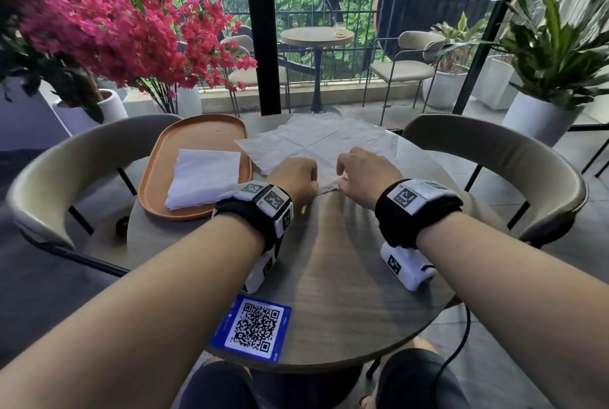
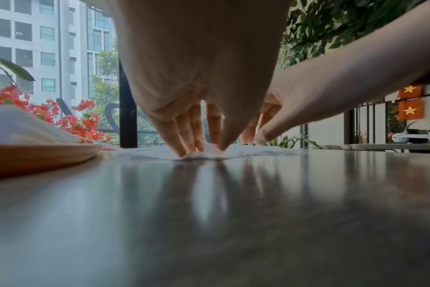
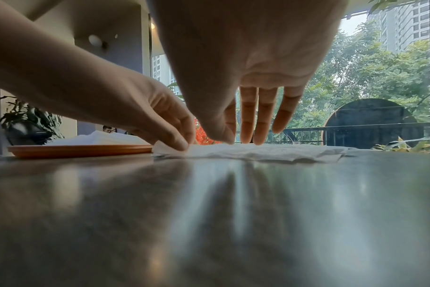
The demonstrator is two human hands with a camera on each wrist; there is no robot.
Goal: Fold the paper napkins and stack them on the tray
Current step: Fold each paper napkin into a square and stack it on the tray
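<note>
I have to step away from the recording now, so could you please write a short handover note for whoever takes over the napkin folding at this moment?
Left hand: pinches the near edge of the top unfolded napkin, thumb and fingers curled on it.
Right hand: pinches the same edge, just to the right.
Things: the unfolded napkins lie spread in a loose pile at the far middle of the table. The tray sits to their left with a stack of folded napkins on it.
Done: several napkins are folded and stacked.
Left: fold the one in hand, set it on the stack, then do the others under it.
</note>
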